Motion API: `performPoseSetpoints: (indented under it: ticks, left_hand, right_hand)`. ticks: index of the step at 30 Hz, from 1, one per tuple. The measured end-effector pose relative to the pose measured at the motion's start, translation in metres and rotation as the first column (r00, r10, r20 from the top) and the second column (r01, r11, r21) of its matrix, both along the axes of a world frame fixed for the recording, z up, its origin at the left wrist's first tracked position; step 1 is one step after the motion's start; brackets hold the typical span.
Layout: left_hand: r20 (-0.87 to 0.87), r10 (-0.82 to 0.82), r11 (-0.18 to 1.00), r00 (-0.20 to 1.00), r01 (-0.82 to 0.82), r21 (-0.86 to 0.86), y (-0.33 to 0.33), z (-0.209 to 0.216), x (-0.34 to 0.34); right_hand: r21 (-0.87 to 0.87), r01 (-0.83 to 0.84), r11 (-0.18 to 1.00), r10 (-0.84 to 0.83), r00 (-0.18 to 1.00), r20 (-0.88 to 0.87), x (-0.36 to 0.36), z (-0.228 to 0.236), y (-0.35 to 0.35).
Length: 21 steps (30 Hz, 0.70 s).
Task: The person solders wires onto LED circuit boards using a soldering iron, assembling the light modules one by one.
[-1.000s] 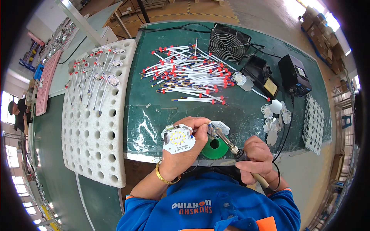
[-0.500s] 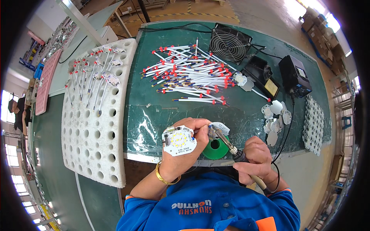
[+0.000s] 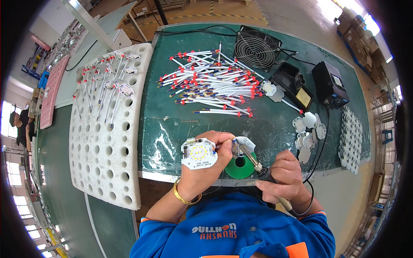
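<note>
My left hand (image 3: pixel 210 171) is closed, its thumb and fingertips pinched on a small wired end beside a white circuit board (image 3: pixel 245 143). An eight-sided white LED board (image 3: pixel 198 155) with yellow diodes lies over the same hand, face up. My right hand (image 3: pixel 282 177) is wrapped round a soldering iron (image 3: pixel 265 173), whose metal tip reaches the wired end at my left fingertips. The exact contact is too small to make out. Just below the tip stands a green spool (image 3: pixel 240 168) at the table's near edge.
White cables (image 3: pixel 215 81) with red collars are heaped mid-table. A white foam block (image 3: pixel 92 142) holding wired boards stands left. Beyond are a fan (image 3: pixel 257 49), a black iron stand (image 3: pixel 297 92) and a black power box (image 3: pixel 329 86). Loose boards (image 3: pixel 307 133) and a board panel (image 3: pixel 350 139) lie right.
My right hand and the soldering iron have shifted slightly left and up. The boards at my left hand have tilted a little; the hand keeps its pinch.
</note>
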<state>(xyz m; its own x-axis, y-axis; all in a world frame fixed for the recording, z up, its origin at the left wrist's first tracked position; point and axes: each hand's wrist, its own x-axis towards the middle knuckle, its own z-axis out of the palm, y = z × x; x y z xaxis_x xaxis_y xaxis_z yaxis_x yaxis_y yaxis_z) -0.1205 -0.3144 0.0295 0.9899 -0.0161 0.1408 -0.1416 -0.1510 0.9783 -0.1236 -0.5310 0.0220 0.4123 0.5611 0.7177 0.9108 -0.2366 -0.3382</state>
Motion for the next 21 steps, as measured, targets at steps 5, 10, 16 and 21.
performPoseSetpoints:
  ticks: [5, 10, 16, 21]
  left_hand:
    - [-0.038, 0.032, 0.999, 0.999, -0.033, -0.028, -0.002, -0.005, 0.001]
    - [-0.186, -0.009, 0.988, 0.983, -0.020, -0.151, 0.000, -0.003, 0.003]
    - [-0.236, -0.058, 0.975, 0.970, 0.004, -0.224, 0.001, -0.009, 0.005]
    - [-0.242, -0.081, 0.959, 0.967, 0.009, -0.283, -0.005, -0.006, 0.006]
  right_hand:
    - [0.090, 0.015, 0.996, -0.004, 0.992, -0.123, 0.001, -0.004, 0.003]
    - [0.272, 0.020, 0.962, 0.042, 0.974, -0.221, 0.006, 0.002, 0.003]
    - [0.184, 0.207, 0.961, -0.167, 0.964, -0.209, 0.016, 0.005, 0.019]
    - [0.265, 0.282, 0.922, -0.202, 0.935, -0.292, 0.024, -0.002, 0.042]
